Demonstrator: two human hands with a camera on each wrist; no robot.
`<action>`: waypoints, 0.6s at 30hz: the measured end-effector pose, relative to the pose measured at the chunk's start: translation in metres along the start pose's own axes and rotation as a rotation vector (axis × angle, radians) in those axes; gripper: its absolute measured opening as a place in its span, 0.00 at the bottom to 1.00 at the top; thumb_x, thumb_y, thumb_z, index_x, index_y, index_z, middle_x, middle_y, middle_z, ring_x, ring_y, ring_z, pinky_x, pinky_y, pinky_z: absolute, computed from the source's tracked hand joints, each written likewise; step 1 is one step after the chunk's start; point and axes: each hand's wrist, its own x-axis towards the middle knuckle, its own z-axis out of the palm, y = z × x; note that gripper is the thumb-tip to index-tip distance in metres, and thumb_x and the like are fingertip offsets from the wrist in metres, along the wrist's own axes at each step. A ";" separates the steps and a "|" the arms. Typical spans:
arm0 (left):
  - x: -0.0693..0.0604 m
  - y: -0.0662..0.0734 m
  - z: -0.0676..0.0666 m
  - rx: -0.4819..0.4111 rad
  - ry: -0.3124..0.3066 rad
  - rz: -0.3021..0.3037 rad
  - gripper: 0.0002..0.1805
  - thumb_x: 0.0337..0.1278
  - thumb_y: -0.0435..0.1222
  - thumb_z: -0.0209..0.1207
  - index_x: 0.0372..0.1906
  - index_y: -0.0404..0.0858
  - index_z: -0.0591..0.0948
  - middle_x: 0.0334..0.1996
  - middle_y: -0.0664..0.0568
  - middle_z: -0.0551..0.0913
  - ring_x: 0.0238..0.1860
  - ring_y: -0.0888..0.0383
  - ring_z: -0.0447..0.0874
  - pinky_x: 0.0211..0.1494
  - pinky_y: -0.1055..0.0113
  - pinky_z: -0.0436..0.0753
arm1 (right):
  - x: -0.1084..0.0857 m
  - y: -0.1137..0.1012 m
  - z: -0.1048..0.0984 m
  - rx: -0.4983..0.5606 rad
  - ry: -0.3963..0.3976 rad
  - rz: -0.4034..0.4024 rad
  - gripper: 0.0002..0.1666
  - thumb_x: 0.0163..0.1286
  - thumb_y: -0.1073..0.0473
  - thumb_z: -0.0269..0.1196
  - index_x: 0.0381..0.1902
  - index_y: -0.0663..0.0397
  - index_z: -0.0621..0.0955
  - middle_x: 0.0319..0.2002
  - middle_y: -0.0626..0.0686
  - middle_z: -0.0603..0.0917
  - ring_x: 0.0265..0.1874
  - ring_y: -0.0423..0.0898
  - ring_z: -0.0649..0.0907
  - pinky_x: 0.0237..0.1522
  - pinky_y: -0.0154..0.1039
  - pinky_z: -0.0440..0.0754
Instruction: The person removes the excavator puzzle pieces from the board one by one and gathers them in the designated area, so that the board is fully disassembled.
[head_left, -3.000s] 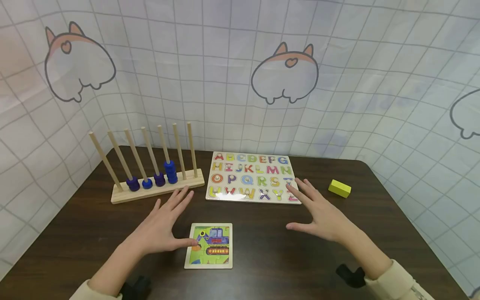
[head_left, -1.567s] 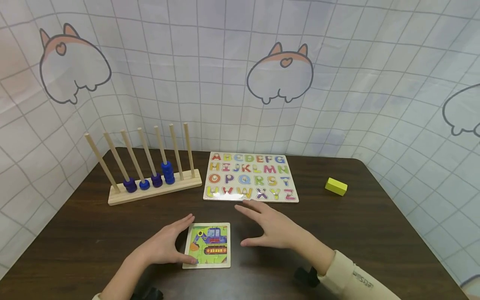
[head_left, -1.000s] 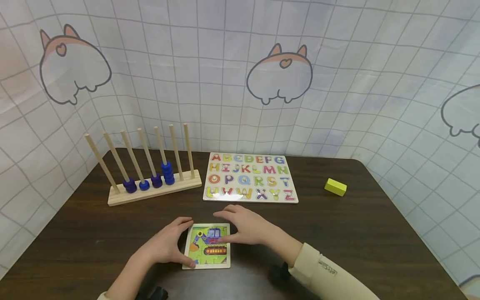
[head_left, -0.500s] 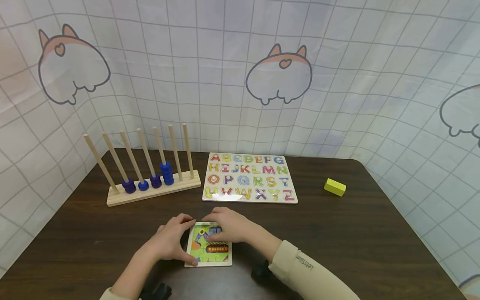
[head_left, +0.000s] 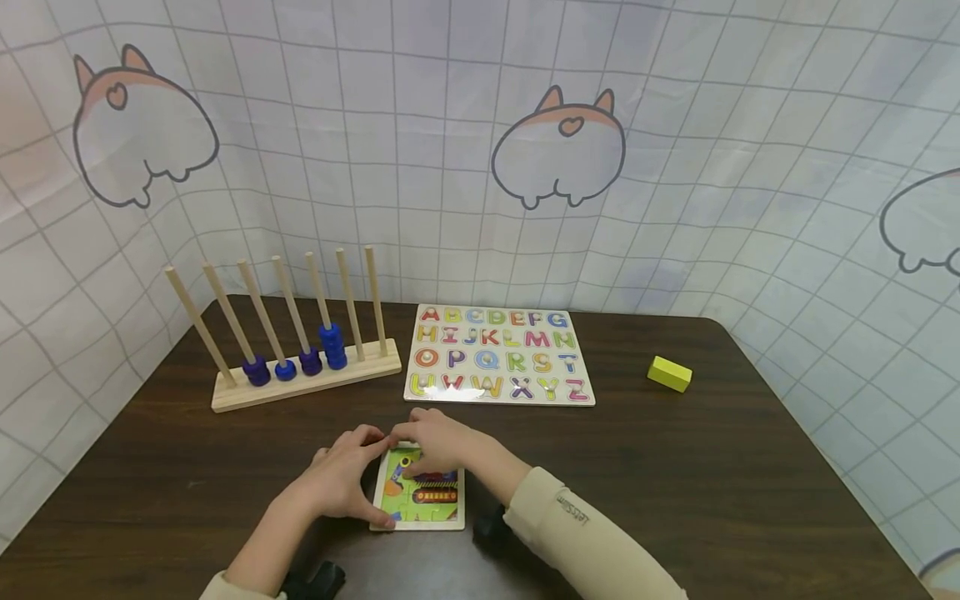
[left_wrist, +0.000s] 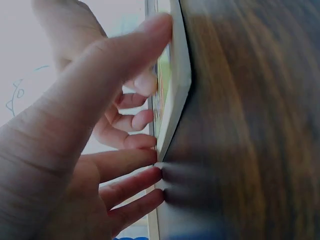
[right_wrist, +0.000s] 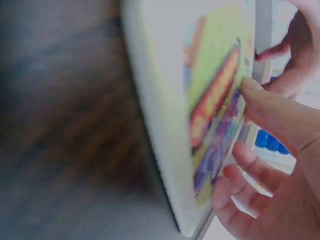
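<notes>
A square wooden jigsaw [head_left: 424, 526] with a digger picture lies on the table near the front. My left hand [head_left: 333, 482] holds its left side, with the thumb on the near-left corner and the fingers by the far-left corner. In the left wrist view, that thumb [left_wrist: 135, 50] presses on the frame [left_wrist: 181, 80]. My right hand [head_left: 442, 443] reaches over the far-left part of the picture and covers some of it. The right wrist view shows the thumb [right_wrist: 270, 107] touching the picture [right_wrist: 217, 95] and the other fingers loosely bent at the far edge.
Behind at the left stands a wooden rack [head_left: 318, 383] with upright pegs and blue and purple rings. An alphabet board [head_left: 498, 354] lies at the back centre. Right of it is a yellow block [head_left: 670, 374]. A white gridded cloth [head_left: 465, 167] hangs behind the table.
My right hand has come in from the right over the jigsaw. The left hand has closed onto its left side, and the jigsaw has shifted slightly right and away.
</notes>
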 end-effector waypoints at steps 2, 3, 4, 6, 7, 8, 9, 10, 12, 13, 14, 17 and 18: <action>0.000 0.000 0.000 0.003 -0.011 -0.007 0.59 0.14 0.61 0.74 0.62 0.36 0.70 0.56 0.48 0.66 0.56 0.46 0.62 0.46 0.41 0.66 | 0.002 -0.001 -0.002 0.014 -0.032 0.021 0.23 0.55 0.50 0.68 0.49 0.38 0.78 0.40 0.45 0.71 0.37 0.41 0.69 0.38 0.32 0.71; 0.000 0.000 0.000 0.003 -0.017 -0.011 0.59 0.13 0.60 0.74 0.62 0.36 0.70 0.56 0.48 0.66 0.57 0.46 0.62 0.46 0.41 0.66 | 0.002 -0.002 -0.003 0.015 -0.047 0.032 0.22 0.55 0.50 0.68 0.49 0.38 0.78 0.41 0.46 0.71 0.38 0.42 0.69 0.37 0.32 0.71; 0.001 0.000 -0.001 0.001 -0.023 -0.015 0.59 0.12 0.60 0.74 0.62 0.36 0.70 0.57 0.48 0.66 0.57 0.46 0.62 0.47 0.40 0.66 | 0.003 -0.002 -0.004 0.023 -0.063 0.047 0.23 0.55 0.51 0.69 0.49 0.37 0.77 0.41 0.46 0.71 0.38 0.42 0.69 0.37 0.32 0.71; 0.001 0.000 -0.001 -0.005 -0.033 -0.026 0.60 0.11 0.60 0.75 0.62 0.35 0.70 0.57 0.47 0.66 0.57 0.46 0.62 0.48 0.40 0.66 | 0.005 -0.003 -0.006 0.027 -0.085 0.065 0.23 0.54 0.53 0.69 0.49 0.37 0.77 0.42 0.46 0.71 0.38 0.43 0.69 0.35 0.33 0.72; 0.001 0.000 -0.001 -0.008 -0.037 -0.030 0.60 0.10 0.59 0.75 0.62 0.35 0.70 0.57 0.47 0.66 0.57 0.46 0.62 0.49 0.40 0.65 | 0.005 -0.004 -0.006 0.026 -0.094 0.071 0.23 0.54 0.54 0.69 0.49 0.37 0.77 0.42 0.46 0.71 0.38 0.43 0.69 0.35 0.33 0.72; 0.001 0.000 -0.001 -0.012 -0.039 -0.032 0.60 0.10 0.59 0.75 0.62 0.35 0.70 0.57 0.47 0.66 0.57 0.46 0.62 0.49 0.40 0.65 | 0.006 -0.004 -0.007 0.028 -0.102 0.075 0.23 0.54 0.54 0.69 0.49 0.37 0.77 0.42 0.47 0.70 0.37 0.42 0.70 0.34 0.33 0.72; 0.001 0.000 -0.001 -0.014 -0.040 -0.032 0.60 0.10 0.59 0.75 0.62 0.35 0.70 0.57 0.47 0.66 0.57 0.46 0.62 0.50 0.40 0.65 | 0.006 -0.005 -0.008 0.030 -0.109 0.076 0.23 0.54 0.55 0.69 0.49 0.37 0.77 0.41 0.47 0.70 0.37 0.42 0.70 0.34 0.32 0.73; 0.001 0.000 -0.001 -0.016 -0.038 -0.031 0.60 0.10 0.59 0.75 0.61 0.34 0.70 0.57 0.47 0.66 0.57 0.46 0.63 0.50 0.40 0.65 | 0.006 -0.006 -0.008 0.033 -0.114 0.078 0.23 0.54 0.56 0.69 0.48 0.38 0.77 0.41 0.47 0.70 0.36 0.42 0.70 0.33 0.32 0.73; 0.001 0.000 -0.001 -0.019 -0.033 -0.028 0.60 0.10 0.59 0.75 0.61 0.34 0.70 0.57 0.47 0.66 0.57 0.46 0.63 0.50 0.40 0.65 | 0.007 -0.007 -0.010 0.036 -0.122 0.079 0.22 0.53 0.57 0.70 0.47 0.39 0.77 0.40 0.47 0.70 0.36 0.42 0.70 0.33 0.32 0.73; 0.001 0.000 -0.001 -0.019 -0.031 -0.026 0.60 0.10 0.59 0.75 0.61 0.33 0.70 0.57 0.47 0.66 0.57 0.46 0.63 0.50 0.40 0.65 | 0.008 -0.008 -0.011 0.039 -0.127 0.081 0.22 0.53 0.57 0.70 0.46 0.40 0.77 0.40 0.46 0.69 0.35 0.41 0.70 0.33 0.32 0.73; 0.001 0.000 -0.001 -0.020 -0.029 -0.024 0.60 0.10 0.59 0.75 0.61 0.33 0.70 0.57 0.47 0.66 0.57 0.46 0.63 0.50 0.40 0.65 | 0.009 -0.009 -0.012 0.042 -0.132 0.084 0.21 0.53 0.58 0.70 0.45 0.40 0.77 0.40 0.46 0.69 0.35 0.41 0.70 0.33 0.32 0.73; 0.000 0.000 -0.002 -0.023 -0.027 -0.025 0.60 0.10 0.59 0.75 0.61 0.33 0.70 0.58 0.47 0.66 0.57 0.45 0.62 0.50 0.40 0.65 | 0.011 -0.010 -0.013 0.043 -0.146 0.093 0.21 0.52 0.58 0.71 0.42 0.41 0.76 0.40 0.47 0.68 0.36 0.41 0.70 0.34 0.32 0.73; 0.000 0.000 -0.002 -0.023 -0.028 -0.026 0.60 0.10 0.59 0.75 0.61 0.33 0.70 0.58 0.47 0.66 0.58 0.45 0.62 0.50 0.41 0.65 | 0.011 -0.011 -0.013 0.044 -0.150 0.096 0.21 0.52 0.59 0.71 0.42 0.41 0.75 0.40 0.47 0.68 0.36 0.41 0.70 0.34 0.32 0.73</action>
